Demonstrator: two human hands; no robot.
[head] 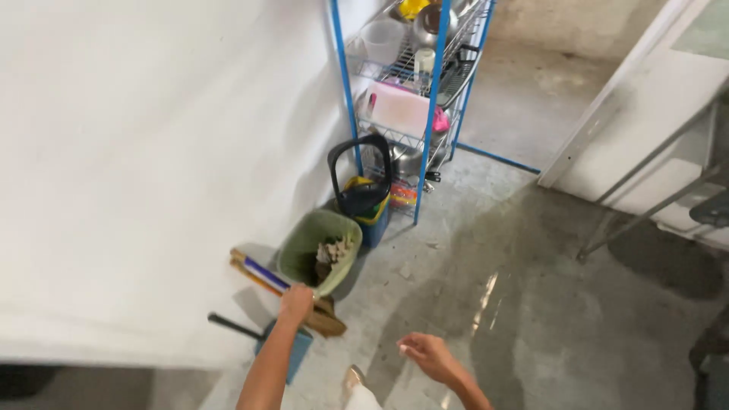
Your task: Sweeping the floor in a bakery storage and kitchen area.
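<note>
Hands beside green bin (319,243)
Left hand (296,302): fingers closed on broom handle (262,275) just before bin. Right hand (427,355): fingers loosely spread, holding nothing, well right of bin.

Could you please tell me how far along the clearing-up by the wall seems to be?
Looks done: debris sits in the green bin. In hand: the left hand grasps the broom beside the blue dustpan; the right hand is free. Left: wet patches on the concrete floor.

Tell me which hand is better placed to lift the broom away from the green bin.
Left. The left hand is already on the broom handle beside the green bin, by the white wall. The right hand hangs open over the wet concrete floor, well clear of both.
</note>
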